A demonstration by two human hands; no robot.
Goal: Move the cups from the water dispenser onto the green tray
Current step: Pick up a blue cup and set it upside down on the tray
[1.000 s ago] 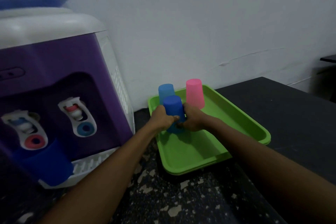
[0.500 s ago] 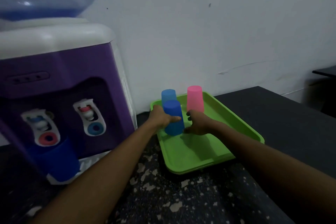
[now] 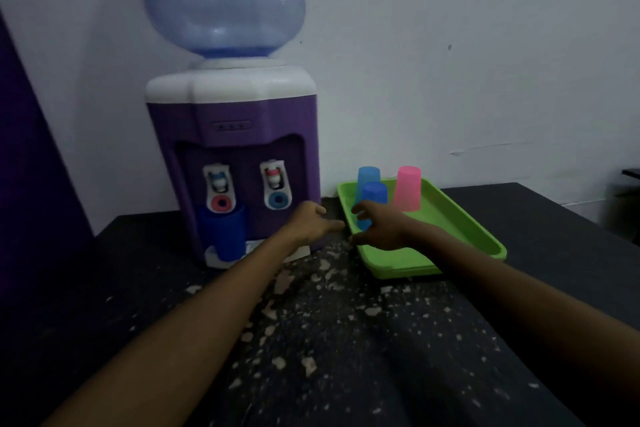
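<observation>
Three upturned cups stand on the green tray (image 3: 460, 236): a dark blue cup (image 3: 374, 196) in front, a light blue cup (image 3: 368, 175) behind it, and a pink cup (image 3: 408, 187) to the right. My right hand (image 3: 377, 229) hovers open just in front of the dark blue cup, fingers spread, not gripping it. My left hand (image 3: 310, 222) is open between the tray and the purple water dispenser (image 3: 232, 163). A blue cup (image 3: 223, 236) sits on the dispenser's drip tray under the left tap.
A large clear water bottle (image 3: 221, 0) tops the dispenser. The dark speckled counter (image 3: 329, 340) runs toward me, with a white wall behind and a purple surface at far left.
Both hands let go of the dark blue cup, which now stands on the tray. My left hand drew back toward the dispenser. The head camera pulled back and up.
</observation>
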